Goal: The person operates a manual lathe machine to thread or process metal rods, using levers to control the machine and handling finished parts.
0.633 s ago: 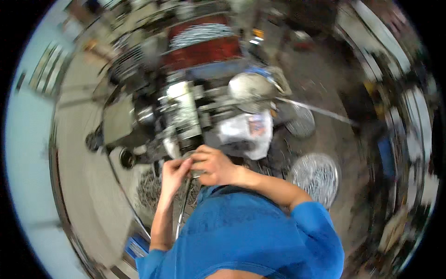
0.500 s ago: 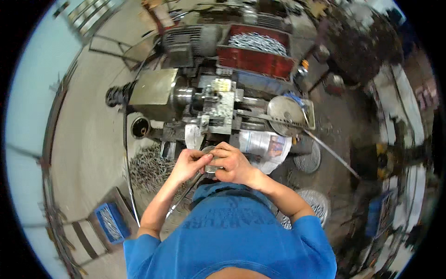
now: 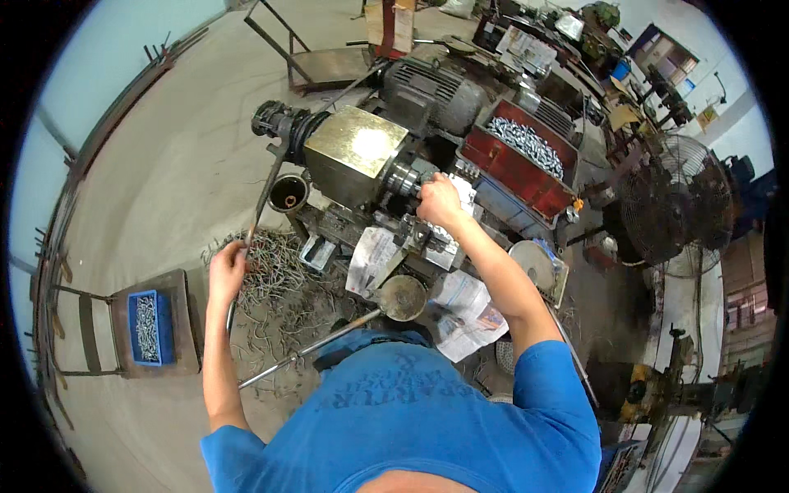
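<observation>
My left hand [image 3: 228,271] is closed around a long metal lever [image 3: 268,191] that rises beside the machine. My right hand [image 3: 438,200] reaches forward to the metal chuck [image 3: 403,178] of a lathe-like machine. Its fingers are bent together at the chuck's face, and whatever they hold is hidden. Left of the chuck is the boxy, shiny-topped headstock [image 3: 355,146]. Close to my body, a round metal disc [image 3: 402,297] sits at the end of a bar [image 3: 316,349].
Curly metal shavings [image 3: 279,275] are heaped below the machine. A blue bin [image 3: 151,329] of small metal parts sits at left. Behind the machine stand a motor [image 3: 436,92] and a red bin [image 3: 514,172] of metal pieces. A large fan [image 3: 678,197] is at right.
My hands were together in front of me. Now the left has moved left to the lever, and the right has gone forward to the chuck. The view has turned.
</observation>
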The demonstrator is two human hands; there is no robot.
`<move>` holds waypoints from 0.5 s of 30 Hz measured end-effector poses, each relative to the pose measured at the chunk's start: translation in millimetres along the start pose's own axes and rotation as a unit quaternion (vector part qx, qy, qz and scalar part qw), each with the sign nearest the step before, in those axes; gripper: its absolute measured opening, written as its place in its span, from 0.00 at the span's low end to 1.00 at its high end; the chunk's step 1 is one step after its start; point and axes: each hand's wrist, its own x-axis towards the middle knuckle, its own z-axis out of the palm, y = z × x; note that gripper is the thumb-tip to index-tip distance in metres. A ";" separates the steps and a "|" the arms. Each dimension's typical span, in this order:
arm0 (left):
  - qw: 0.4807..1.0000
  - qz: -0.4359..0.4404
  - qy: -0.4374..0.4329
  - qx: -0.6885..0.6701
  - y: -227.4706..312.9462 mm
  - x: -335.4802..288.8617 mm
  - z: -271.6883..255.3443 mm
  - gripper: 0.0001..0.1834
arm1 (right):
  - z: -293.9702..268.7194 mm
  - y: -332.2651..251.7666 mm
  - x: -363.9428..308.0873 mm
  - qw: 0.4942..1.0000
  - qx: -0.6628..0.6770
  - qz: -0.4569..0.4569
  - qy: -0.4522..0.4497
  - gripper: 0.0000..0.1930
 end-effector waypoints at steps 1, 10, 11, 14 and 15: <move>0.997 -0.014 0.013 0.070 -12.6 -1.5 -10.8 0.12 | 1.9 -4.7 4.6 1.000 -0.024 0.009 0.008 0.10; 0.984 -0.092 -0.041 0.148 -80.2 -19.8 10.6 0.18 | 33.2 0.6 19.8 0.999 0.040 0.027 -0.007 0.09; 0.980 -0.102 -0.045 0.165 -80.0 -14.9 16.0 0.17 | 32.5 0.3 21.1 1.000 0.025 0.015 -0.010 0.09; 0.984 -0.067 -0.019 0.163 -90.5 1.6 28.1 0.15 | 27.7 -1.0 25.9 1.000 -0.003 -0.015 -0.012 0.09; 0.984 -0.069 -0.018 0.166 -93.5 6.2 28.5 0.14 | 27.5 -1.1 28.3 1.000 -0.002 -0.023 -0.007 0.10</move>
